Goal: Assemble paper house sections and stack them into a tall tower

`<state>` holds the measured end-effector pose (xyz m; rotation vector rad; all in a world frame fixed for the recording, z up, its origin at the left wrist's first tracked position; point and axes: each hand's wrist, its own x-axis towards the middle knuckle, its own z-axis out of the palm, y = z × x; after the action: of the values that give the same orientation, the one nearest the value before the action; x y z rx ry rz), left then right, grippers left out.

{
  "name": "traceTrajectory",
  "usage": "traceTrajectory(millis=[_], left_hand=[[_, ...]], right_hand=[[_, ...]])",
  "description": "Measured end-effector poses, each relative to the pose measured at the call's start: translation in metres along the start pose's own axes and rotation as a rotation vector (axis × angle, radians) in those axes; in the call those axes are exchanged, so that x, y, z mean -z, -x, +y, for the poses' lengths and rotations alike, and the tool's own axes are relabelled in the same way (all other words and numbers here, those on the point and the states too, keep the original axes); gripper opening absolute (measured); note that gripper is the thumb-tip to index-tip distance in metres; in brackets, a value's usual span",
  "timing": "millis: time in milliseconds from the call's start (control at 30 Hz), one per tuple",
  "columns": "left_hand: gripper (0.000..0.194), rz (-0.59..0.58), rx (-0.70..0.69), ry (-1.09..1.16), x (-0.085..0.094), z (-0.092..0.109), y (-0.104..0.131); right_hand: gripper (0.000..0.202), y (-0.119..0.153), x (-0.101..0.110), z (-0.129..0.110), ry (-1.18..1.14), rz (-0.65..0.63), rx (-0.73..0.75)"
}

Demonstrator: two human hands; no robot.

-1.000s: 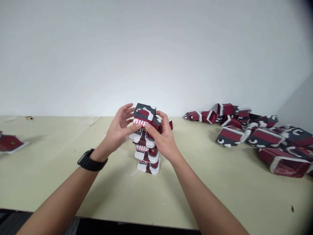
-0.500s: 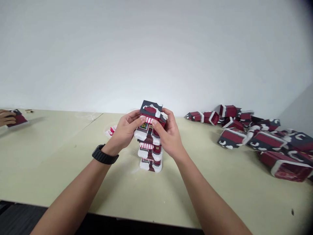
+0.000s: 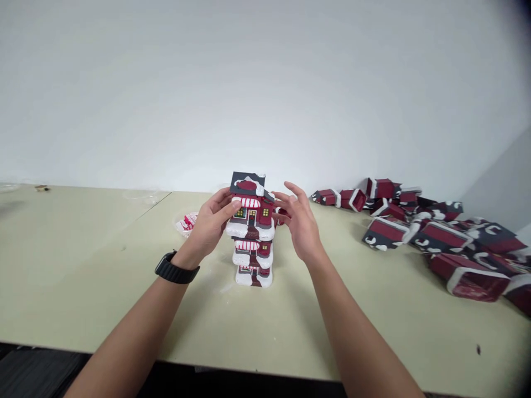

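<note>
Three small snow-covered model houses stand stacked upright in front of me. The top model house (image 3: 249,213) has a dark roof, a red-and-white striped awning and yellow windows. Beneath it are the middle model house (image 3: 252,251) and the bottom model house (image 3: 254,275). My left hand (image 3: 211,221) grips the left side of the top one, thumb at the front, its other fingers partly hidden behind. Just right of the stack, my right hand (image 3: 302,224) is off the front wall with its fingers spread. Behind its fingertips shows a bit of dark red.
On the right lies a heap of dark red and grey house pieces (image 3: 446,237) with white edging. A small dish of red-and-white bits (image 3: 187,222) sits behind my left wrist. Clear plastic film (image 3: 145,196) lies near the wall (image 3: 265,99).
My right hand has let go of the top model house and moved right, fingers opening. My left hand stays on it. The other person's hand with a house piece at far left is out of view.
</note>
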<state>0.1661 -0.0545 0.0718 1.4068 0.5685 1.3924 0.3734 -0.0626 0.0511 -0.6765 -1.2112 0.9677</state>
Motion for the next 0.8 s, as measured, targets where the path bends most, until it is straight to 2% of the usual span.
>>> traceTrajectory(millis=[100,300,400,467,533,600,700,800], left_hand=[[0.051,0.005,-0.007,-0.007,-0.001,0.0,0.002],[0.056,-0.019,0.0,-0.021,0.002,-0.002,0.004],[0.056,0.047,-0.065,-0.109,0.012,-0.01,0.003],[0.052,0.193,-0.158,-0.303,0.023,-0.016,0.001],[0.051,0.344,-0.249,-0.601,0.037,-0.022,-0.001],[0.049,0.417,-0.295,-0.883,0.053,-0.027,-0.005],[0.028,0.433,-0.233,-1.134,0.077,-0.035,-0.01],[0.038,0.447,-0.102,-1.234,0.092,-0.043,-0.012]], right_hand=[[0.056,-0.004,0.012,0.006,0.049,0.081,-0.027],[0.056,-0.006,0.014,0.016,0.081,0.142,-0.072],[0.051,-0.011,0.023,0.026,0.125,0.215,-0.061],[0.05,-0.016,0.034,0.037,0.203,0.279,-0.069],[0.053,-0.021,0.046,0.05,0.347,0.318,-0.093],[0.046,-0.023,0.055,0.062,0.501,0.313,-0.099],[0.037,-0.021,0.056,0.074,0.588,0.206,-0.057],[0.035,-0.017,0.048,0.08,0.597,0.054,-0.022]])
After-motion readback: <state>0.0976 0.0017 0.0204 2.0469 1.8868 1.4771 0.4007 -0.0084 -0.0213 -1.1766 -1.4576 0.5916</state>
